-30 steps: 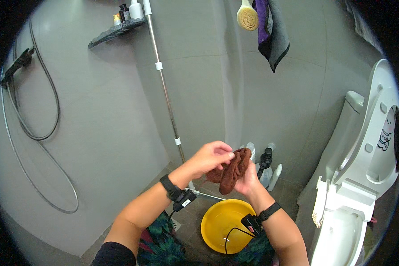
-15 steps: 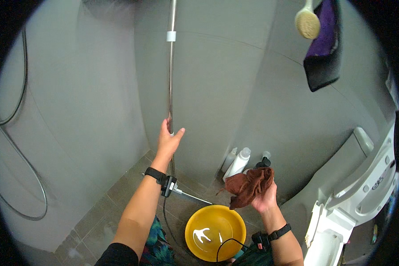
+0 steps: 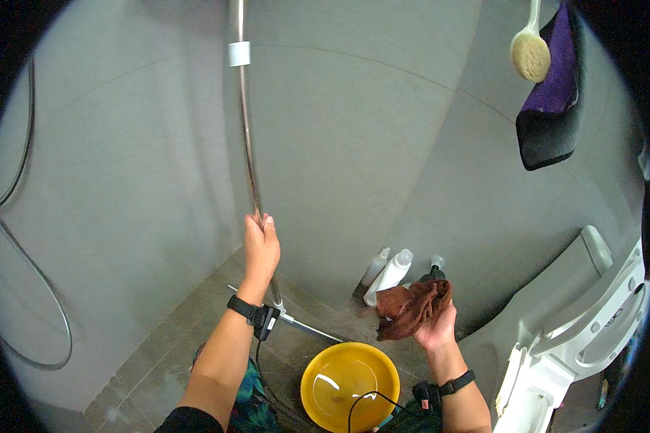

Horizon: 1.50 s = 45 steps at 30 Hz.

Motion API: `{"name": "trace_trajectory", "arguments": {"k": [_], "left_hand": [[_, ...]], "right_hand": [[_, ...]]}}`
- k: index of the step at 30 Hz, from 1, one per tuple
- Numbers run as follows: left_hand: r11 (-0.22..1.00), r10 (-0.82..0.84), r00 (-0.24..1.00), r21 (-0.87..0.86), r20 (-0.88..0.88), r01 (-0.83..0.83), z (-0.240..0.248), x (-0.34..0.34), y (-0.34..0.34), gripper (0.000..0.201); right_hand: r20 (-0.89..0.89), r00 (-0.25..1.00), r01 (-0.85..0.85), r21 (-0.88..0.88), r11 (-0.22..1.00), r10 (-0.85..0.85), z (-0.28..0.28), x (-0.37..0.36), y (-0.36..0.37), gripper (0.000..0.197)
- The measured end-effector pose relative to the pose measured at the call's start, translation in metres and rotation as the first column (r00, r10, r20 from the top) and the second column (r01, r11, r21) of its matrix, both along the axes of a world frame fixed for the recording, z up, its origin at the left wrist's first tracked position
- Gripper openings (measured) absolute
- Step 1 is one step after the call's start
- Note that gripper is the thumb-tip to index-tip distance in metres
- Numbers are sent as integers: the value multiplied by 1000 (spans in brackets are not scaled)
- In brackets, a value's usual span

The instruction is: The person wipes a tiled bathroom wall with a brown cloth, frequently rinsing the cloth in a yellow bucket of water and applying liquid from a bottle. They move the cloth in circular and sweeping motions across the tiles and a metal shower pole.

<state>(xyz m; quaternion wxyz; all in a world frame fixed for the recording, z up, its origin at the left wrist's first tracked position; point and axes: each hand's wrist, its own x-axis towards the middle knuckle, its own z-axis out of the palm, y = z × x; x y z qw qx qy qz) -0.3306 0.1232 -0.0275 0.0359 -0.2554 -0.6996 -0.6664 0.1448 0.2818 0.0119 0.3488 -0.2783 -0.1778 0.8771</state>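
While gripping the pole [image 3: 248, 144] in the left hand [image 3: 262, 249], closed snugly around the shaft well below a white collar [image 3: 239, 54], holding the brown cloth [image 3: 415, 307] out in the right hand [image 3: 438, 333]. Can make out a partly curled palm under the bunched folds, but cannot tell how tight the hold is, with most of the fingers hidden. Wearing a black strap [image 3: 244, 307] on each wrist. Just left of the cloth, can see a white bottle [image 3: 389, 278] with a smaller bottle [image 3: 375, 267] beside it. Lower down, between the forearms, can see the yellow basin [image 3: 372, 364], with bright reflections inside. Can follow the pole down to a silver bar [image 3: 314, 329], lying low and running toward the far rim of the basin. Further right, can see the toilet [image 3: 560, 361] with lid raised; higher up, a hanging brush [image 3: 531, 58] overlapping a purple-and-black towel [image 3: 549, 137].
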Motion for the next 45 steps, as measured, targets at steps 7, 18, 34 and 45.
{"name": "trace_trajectory", "arguments": {"k": [7,18,34,45], "left_hand": [[983,175,985,65,-10,-174,29,-50,-100,31],[919,369,926,119,77,-376,6,-155,-165,32],[917,341,916,138,209,-373,-7,-168,-163,27],[931,344,919,55,194,-360,-1,-169,-165,26]], "right_hand": [[-15,998,60,97,993,-59,31,-10,-46,79],[-222,961,269,612,744,-165,299,-159,-40,67],[-826,138,-734,284,-616,-546,481,-328,44,80],[-145,719,-694,-98,-713,-680,291,-312,-26,89]]}}
